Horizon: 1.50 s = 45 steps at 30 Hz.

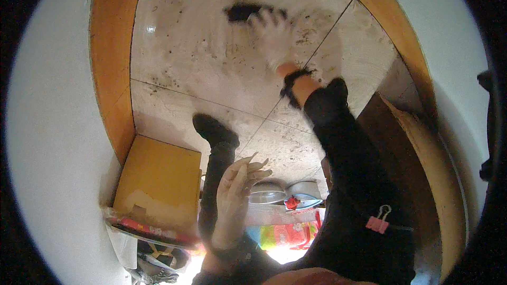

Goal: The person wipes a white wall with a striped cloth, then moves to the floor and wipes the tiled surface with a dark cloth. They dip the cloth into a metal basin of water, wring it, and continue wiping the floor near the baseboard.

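My right hand [273,37], in a thin translucent glove, stretches forward over the dirty tile floor [198,59]. It is blurred, with its fingers on a dark brush-like block [243,12] that lies against the floor. A dark ruffled band circles that wrist. Dark specks and pale swirling streaks cover the tiles around the block. Nearer to my body, my left hand [235,194] is raised in front of my leg, also in a translucent glove. Its fingers are loosely curled and apart, holding nothing, and the glove tips hang loose.
Orange-brown skirting [113,47] runs along the white walls. A yellow-brown box [162,174] stands at lower left and a brown wooden panel [412,154] at right. My dark shoe [214,128] rests on the tiles. Basins [267,193] lie behind me. A pink binder clip [377,225] is on my dark clothing.
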Tool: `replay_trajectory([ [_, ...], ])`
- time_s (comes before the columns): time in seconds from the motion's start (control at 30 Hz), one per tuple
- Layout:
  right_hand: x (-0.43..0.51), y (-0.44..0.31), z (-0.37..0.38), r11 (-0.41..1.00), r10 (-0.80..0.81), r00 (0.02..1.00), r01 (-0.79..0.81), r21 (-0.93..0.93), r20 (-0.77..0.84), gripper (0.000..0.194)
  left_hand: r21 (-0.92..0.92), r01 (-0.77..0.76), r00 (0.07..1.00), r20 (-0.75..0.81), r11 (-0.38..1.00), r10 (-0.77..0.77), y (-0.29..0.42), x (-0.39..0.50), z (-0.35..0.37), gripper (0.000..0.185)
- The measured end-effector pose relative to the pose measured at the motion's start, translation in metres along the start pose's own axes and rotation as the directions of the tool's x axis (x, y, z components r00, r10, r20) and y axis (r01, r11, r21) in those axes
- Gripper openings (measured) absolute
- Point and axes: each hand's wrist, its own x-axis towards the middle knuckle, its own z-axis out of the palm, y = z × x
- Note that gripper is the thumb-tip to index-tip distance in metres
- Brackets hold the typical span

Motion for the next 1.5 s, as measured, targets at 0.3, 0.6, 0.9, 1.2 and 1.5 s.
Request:
replay_trajectory([
  [0.3,-0.104,0.025,-0.058,0.776,0.043,0.904,-0.299,0.556,0.425,0.05,0.206,-0.069,0.994,-0.071,0.976,0.086,-0.015,0.019,-0.003,0.03],
  [0.6,-0.069,0.287,0.006,-0.325,0.846,0.314,-0.337,0.884,0.431,0.04,0.179,-0.054,0.998,0.034,0.982,0.048,-0.023,0.022,0.001,0.026],
  [0.9,0.033,0.025,-0.033,0.928,0.02,0.962,-0.119,0.353,0.273,0.036,0.2,-0.039,0.997,0.077,0.979,0.024,-0.053,0.031,0.012,0.027],
  [1.2,-0.132,0.223,-0.052,0.194,0.65,0.75,-0.317,0.928,0.121,0.033,0.258,-0.059,0.998,0.006,0.964,0.06,-0.062,0.031,0.012,0.028],
  [1.5,-0.187,0.487,0.019,0.805,0.592,0.417,-0.357,-0.474,0.689,0.049,0.461,-0.17,0.978,-0.027,0.871,0.205,-0.026,0.002,0.058,0.036],
])
